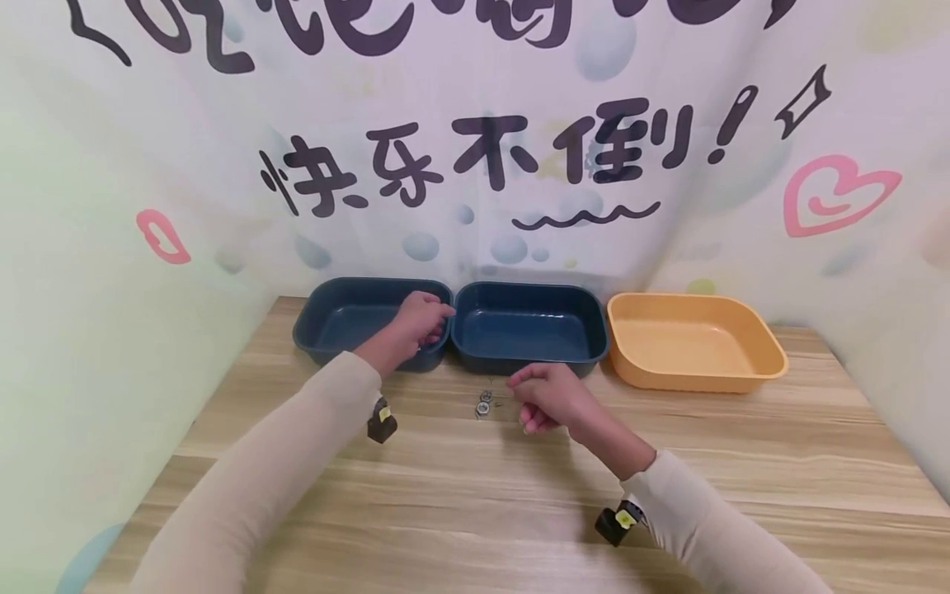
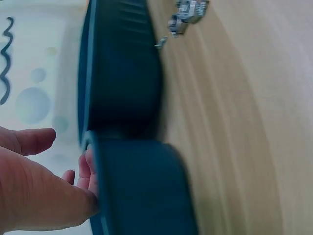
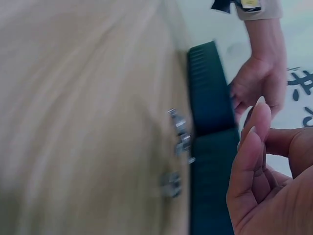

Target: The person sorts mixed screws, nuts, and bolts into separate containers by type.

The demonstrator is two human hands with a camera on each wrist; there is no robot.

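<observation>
Three bins stand in a row at the back of the wooden table: a dark blue bin on the left, a second dark blue bin in the middle, and an orange bin on the right. My left hand hangs over the left bin's right rim, fingers loosely curled inside it, thumb apart, nothing seen in it. A small heap of metal parts lies before the middle bin. My right hand hovers just right of it, fingers loosely bent, with nothing visible in them.
A printed cloth backdrop closes off the back and both sides of the table. All three bins look empty. Bare wood runs from the bins to the near edge. A small black camera sits on each wrist.
</observation>
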